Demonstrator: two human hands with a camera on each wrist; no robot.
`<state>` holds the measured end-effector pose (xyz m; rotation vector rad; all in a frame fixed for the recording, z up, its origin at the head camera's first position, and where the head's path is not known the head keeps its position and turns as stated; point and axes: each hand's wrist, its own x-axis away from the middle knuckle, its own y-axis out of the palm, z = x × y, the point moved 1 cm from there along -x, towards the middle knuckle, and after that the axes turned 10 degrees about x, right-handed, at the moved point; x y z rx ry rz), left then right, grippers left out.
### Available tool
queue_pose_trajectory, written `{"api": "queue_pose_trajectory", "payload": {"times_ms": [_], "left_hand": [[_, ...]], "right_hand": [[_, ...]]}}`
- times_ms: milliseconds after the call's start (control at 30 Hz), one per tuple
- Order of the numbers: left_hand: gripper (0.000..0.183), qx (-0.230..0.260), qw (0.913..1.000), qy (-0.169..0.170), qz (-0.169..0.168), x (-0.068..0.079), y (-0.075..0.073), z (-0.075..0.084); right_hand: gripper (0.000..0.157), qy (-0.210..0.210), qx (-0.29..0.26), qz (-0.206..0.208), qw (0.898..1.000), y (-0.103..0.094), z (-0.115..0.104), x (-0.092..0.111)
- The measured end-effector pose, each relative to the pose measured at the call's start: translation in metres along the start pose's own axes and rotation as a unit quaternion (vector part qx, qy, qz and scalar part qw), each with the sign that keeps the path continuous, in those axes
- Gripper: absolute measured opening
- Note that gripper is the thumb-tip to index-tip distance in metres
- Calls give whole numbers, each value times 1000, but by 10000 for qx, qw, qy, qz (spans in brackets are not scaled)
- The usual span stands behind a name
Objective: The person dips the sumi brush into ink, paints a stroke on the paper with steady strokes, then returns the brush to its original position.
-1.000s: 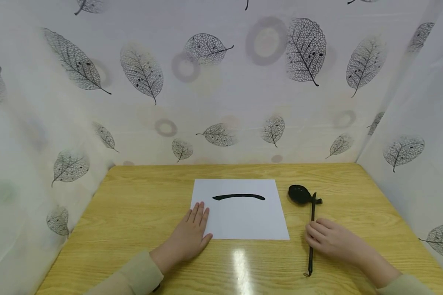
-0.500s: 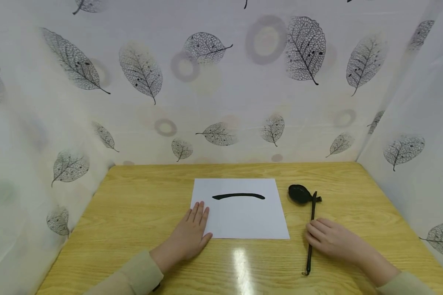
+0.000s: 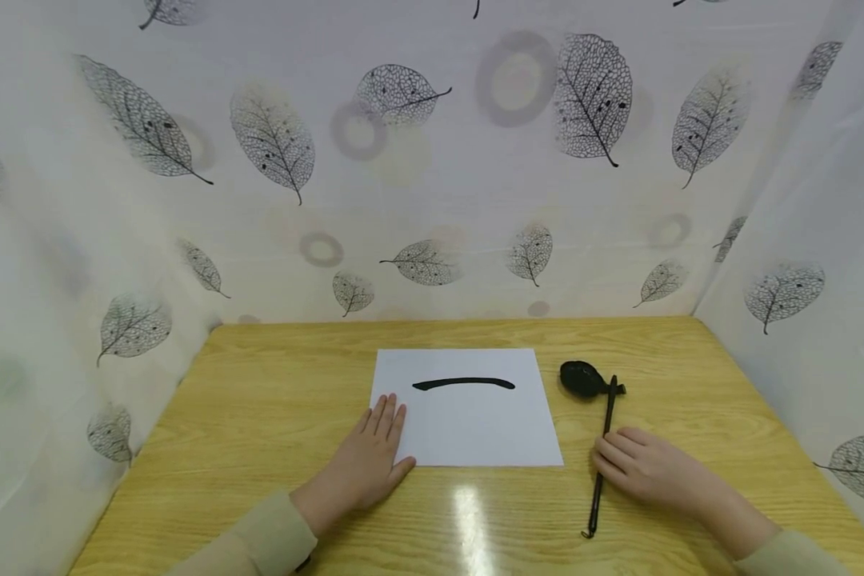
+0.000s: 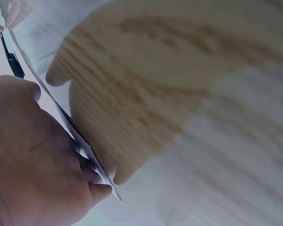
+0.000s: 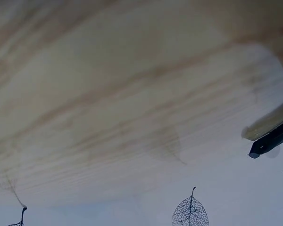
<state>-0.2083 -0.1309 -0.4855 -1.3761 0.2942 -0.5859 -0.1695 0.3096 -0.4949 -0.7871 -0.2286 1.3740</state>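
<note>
My left hand [image 3: 367, 460] lies flat with straight fingers over the lower left corner of a white sheet of paper [image 3: 482, 436]. A thick black stroke [image 3: 464, 383] runs across the sheet's upper half. To the right of the paper, my right hand [image 3: 637, 464] holds a black writing brush [image 3: 609, 412] near its middle, fingers curled round the handle; the thumb is hidden. The brush head overlaps the stem of a black leaf-shaped ink dish [image 3: 581, 379], and the looped end points toward me. In the left wrist view, the palm of my left hand [image 4: 35, 155] shows beside the paper's edge.
A glossy wood-grain table [image 3: 259, 400] carries everything. Pale curtains with a leaf print [image 3: 439, 192] enclose it at the back and both sides. A bright light reflection [image 3: 471, 528] lies on the table below the paper.
The looped end of the brush has swung left, so the handle slants more, while its head stays by the dish's stem. My left hand keeps its place on the paper.
</note>
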Motion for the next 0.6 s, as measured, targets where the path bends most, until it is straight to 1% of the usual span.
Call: {"api": "queue_pose_trajectory", "payload": {"times_ms": [233, 367, 467, 600], "left_hand": [[79, 168, 9999, 2, 38, 1, -4, 1], [78, 171, 9998, 6, 65, 0, -2, -1], [77, 175, 9998, -6, 78, -1, -1, -2], [77, 175, 9997, 76, 144, 0, -1, -2]], "right_hand": [[69, -62, 72, -199, 9998, -5, 2, 1], [70, -82, 108, -297, 9995, -7, 3, 3], [69, -57, 175, -253, 9995, -7, 4, 3], [66, 37, 276, -62, 9996, -5, 7, 2]]}}
